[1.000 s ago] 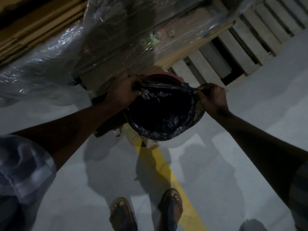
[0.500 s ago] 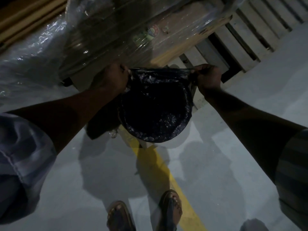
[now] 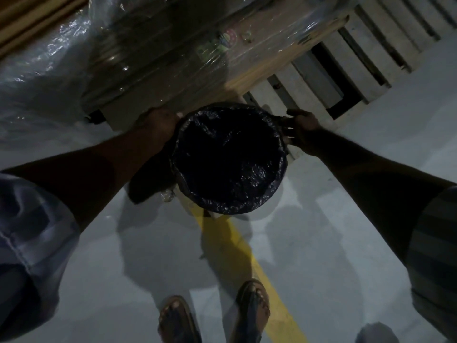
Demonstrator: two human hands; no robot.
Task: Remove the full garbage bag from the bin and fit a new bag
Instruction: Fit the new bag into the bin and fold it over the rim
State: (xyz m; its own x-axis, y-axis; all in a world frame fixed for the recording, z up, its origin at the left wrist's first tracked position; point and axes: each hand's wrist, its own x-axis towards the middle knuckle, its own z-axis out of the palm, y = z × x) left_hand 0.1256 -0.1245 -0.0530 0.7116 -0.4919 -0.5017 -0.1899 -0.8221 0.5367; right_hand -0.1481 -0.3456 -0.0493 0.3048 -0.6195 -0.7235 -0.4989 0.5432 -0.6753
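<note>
Floor: we stand on a grey concrete floor (image 3: pixel 346 219) crossed by a yellow painted line (image 3: pixel 247 256); the task's thing stands on it just ahead of our sandalled feet (image 3: pixel 252 308).
Stack: a shrink-wrapped stack of cartons (image 3: pixel 173 45) rises right behind the bin, with a pale wooden pallet (image 3: pixel 346 70) beside it.
Bag: a black plastic garbage bag (image 3: pixel 247 189) lies open in a round mouth, its edge turned outward and down all the way round. The inside looks dark and hollow, so we judge it to be the new bag, already fitted.
Bin: the round bin is hidden under the bag; we know it only by the circle the bag keeps.
Dark shape: a dark shape (image 3: pixel 148 179) lies just left of the bin. We cannot tell whether it is the full bag or a shadow.
Left hand: our left hand (image 3: pixel 158 121) is at the left of the rim, knuckles up, fingers curled down over the bag's edge.
Right hand: our right hand (image 3: pixel 303 127) is at the right of the rim, fingers pinching a fold of the bag's edge.
Done: we judge the full bag out and the new one seated.
Left: letting go, and perhaps snugging the overhang.
</note>
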